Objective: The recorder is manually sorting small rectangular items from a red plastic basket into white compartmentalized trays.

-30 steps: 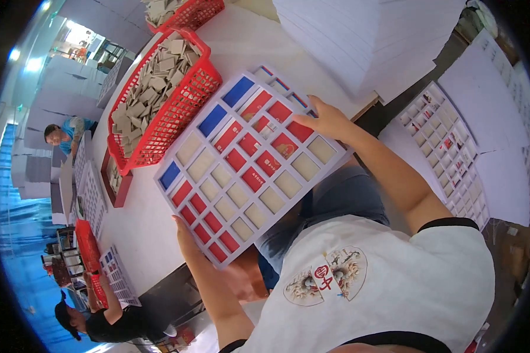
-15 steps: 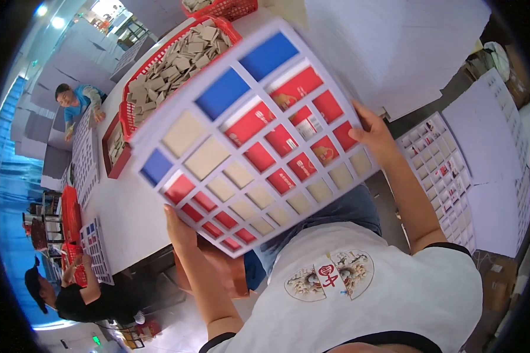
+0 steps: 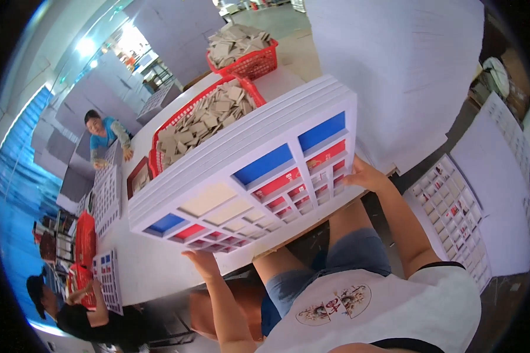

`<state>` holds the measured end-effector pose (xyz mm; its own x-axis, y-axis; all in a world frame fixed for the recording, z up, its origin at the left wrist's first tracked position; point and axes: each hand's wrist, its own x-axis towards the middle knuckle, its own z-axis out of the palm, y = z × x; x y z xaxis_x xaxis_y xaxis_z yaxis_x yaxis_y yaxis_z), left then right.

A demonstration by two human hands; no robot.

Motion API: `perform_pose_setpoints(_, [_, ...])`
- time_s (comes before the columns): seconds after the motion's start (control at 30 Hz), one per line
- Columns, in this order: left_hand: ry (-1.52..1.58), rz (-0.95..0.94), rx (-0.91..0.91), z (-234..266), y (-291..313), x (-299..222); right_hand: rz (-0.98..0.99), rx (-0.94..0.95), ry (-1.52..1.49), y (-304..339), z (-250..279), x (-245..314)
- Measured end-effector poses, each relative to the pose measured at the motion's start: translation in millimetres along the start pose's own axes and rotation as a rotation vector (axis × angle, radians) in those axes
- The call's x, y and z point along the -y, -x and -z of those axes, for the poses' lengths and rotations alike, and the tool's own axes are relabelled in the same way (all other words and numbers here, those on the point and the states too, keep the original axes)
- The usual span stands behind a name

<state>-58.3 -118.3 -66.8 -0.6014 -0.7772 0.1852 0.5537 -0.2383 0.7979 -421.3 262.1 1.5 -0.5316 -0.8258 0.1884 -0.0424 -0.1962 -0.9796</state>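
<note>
Grasped at 2 edges by the left hand [image 3: 205, 266] and right hand [image 3: 368, 177], the stacked grid trays [image 3: 241, 167] are tilted between them; likely stiff, bulky, best supported underneath at both rims.

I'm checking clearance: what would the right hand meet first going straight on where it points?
The right hand would probably meet the gridded panel stack, whose right edge it seems to grip; depth is unclear.
</note>
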Motion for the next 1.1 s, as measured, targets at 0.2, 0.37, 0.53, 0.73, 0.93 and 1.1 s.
perform_pose_setpoints(0.2, [-0.098,-0.112,-0.071,-13,9,2,0.030,0.143,0.434,4,-12,43])
perform_pose_setpoints(0.37, [-0.295,-0.023,0.026,45,7,21,-0.185,0.245,0.655,29,16,49])
perform_pose_setpoints(0.53, [-1.013,-0.002,0.140,107,36,-6,-0.431,0.273,0.980,17,1,56])
perform_pose_setpoints(0.73, [-1.507,0.382,0.409,11,19,-77,-0.512,0.003,1.050,37,18,52])
perform_pose_setpoints(0.93, [-1.389,-0.064,0.347,31,20,-63,-0.567,-0.054,0.992,21,7,41])
perform_pose_setpoints(1.1, [-1.171,-0.576,0.475,13,10,-42,-0.443,-0.134,0.844,22,37,11])
